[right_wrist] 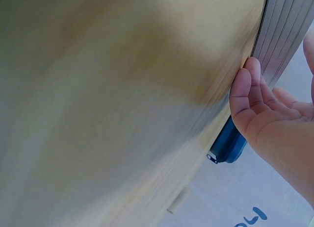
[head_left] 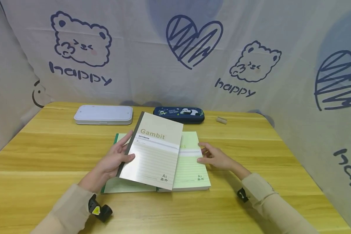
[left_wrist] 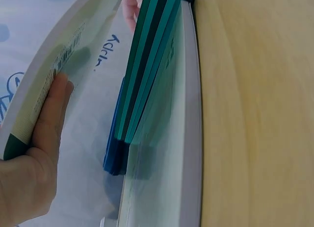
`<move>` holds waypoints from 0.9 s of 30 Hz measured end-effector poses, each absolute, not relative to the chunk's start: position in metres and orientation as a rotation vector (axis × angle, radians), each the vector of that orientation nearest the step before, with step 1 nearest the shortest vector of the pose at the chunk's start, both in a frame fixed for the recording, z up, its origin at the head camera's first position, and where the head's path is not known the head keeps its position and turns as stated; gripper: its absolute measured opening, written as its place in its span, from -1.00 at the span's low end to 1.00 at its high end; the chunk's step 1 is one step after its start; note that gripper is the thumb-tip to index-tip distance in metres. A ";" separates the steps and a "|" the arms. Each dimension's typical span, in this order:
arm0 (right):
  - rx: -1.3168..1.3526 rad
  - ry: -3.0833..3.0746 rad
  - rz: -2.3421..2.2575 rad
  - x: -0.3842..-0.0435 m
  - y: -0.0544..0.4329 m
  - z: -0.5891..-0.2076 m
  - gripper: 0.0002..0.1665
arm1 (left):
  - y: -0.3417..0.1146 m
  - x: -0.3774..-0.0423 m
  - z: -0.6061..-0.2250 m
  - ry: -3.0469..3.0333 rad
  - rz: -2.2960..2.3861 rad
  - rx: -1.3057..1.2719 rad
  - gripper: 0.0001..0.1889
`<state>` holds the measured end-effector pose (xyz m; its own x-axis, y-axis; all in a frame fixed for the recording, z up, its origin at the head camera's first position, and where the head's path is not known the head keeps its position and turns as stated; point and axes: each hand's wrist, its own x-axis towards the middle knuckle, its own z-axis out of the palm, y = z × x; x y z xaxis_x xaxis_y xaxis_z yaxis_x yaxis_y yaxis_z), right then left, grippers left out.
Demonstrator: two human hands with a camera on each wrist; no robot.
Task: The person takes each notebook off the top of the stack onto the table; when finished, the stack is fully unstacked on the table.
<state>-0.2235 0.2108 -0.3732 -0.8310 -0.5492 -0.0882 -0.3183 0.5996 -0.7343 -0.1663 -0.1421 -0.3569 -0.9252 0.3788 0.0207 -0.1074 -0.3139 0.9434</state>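
My left hand (head_left: pixel 112 162) grips a beige Gambit notebook (head_left: pixel 155 149) by its dark spine, thumb on the front cover. The notebook is raised and tilted; in the left wrist view the fingers lie flat against its barcoded back. Beneath it, a stack of light green notebooks (head_left: pixel 191 169) with green spines (left_wrist: pixel 152 65) lies partly over another pale green notebook (head_left: pixel 125 186) on the table. My right hand (head_left: pixel 217 157) holds the stack's right edge. In the right wrist view its curled fingers (right_wrist: pixel 240 89) meet the page edges (right_wrist: pixel 282 31), low by the tabletop.
At the back of the wooden table (head_left: pixel 46 146) lie a white case (head_left: pixel 103 114), a dark blue panda pencil case (head_left: pixel 190 114) and a small tan block (head_left: pixel 221 120). A printed cloth (head_left: pixel 140 65) hangs behind the table and along its right side.
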 end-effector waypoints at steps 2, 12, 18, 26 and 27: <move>-0.709 2.530 -1.064 -0.224 0.211 -0.374 -0.25 | -0.147 -0.166 -0.357 1.636 2.306 0.335 -0.15; -0.721 2.532 -1.070 -0.224 0.212 -0.374 -0.28 | -0.170 -0.158 -0.354 1.708 2.330 0.270 -0.17; -0.718 2.528 -1.079 -0.224 0.211 -0.375 -0.27 | -0.186 -0.156 -0.356 1.707 2.374 0.264 -0.15; -0.717 2.529 -1.077 -0.225 0.211 -0.376 -0.26 | -0.215 -0.150 -0.359 1.711 2.408 0.301 -0.14; -0.715 2.529 -1.076 -0.225 0.211 -0.376 -0.26 | -0.219 -0.149 -0.360 1.707 2.413 0.294 -0.14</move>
<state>-0.2249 0.2109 -0.3761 -0.8311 -0.5507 -0.0778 -0.3259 0.5955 -0.7343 -0.1490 -0.2189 -0.3599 -0.9660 0.2509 0.0617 -0.0254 -0.3298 0.9437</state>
